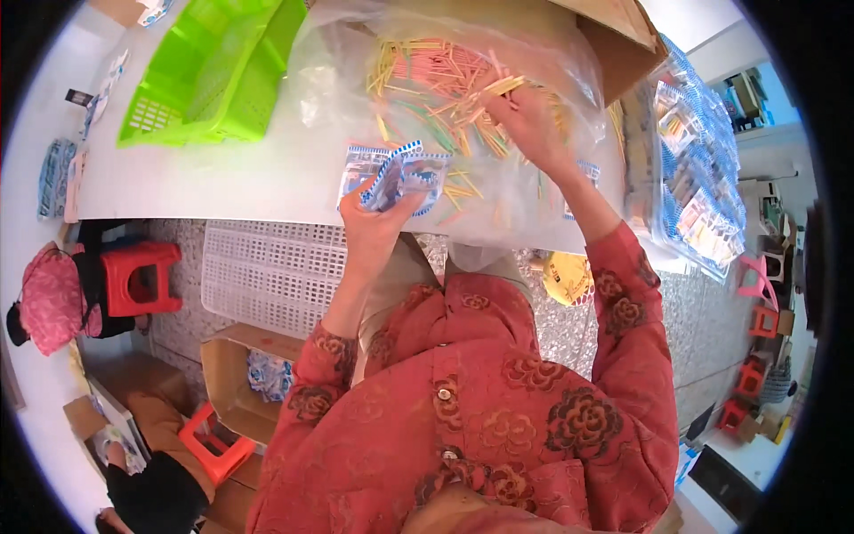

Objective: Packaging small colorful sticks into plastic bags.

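A person in a red floral jacket works at a white table (222, 182). Left hand (378, 214) is closed round a small blue-and-white packet (405, 173), held just above the table's near edge. Right hand (529, 120) pinches a bunch of coloured sticks (498, 87), fingers together on them, inside a clear plastic bag (463, 107) w/ more sticks. Green basket (213, 71) sits at far left; stacked packets (698, 178) at right.

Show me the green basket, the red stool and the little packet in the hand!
green basket (213, 76), head view, slatted side wall.
red stool (140, 276), head view, seat top.
small blue-edged packet (400, 173), head view, middle, above the left hand (378, 218).
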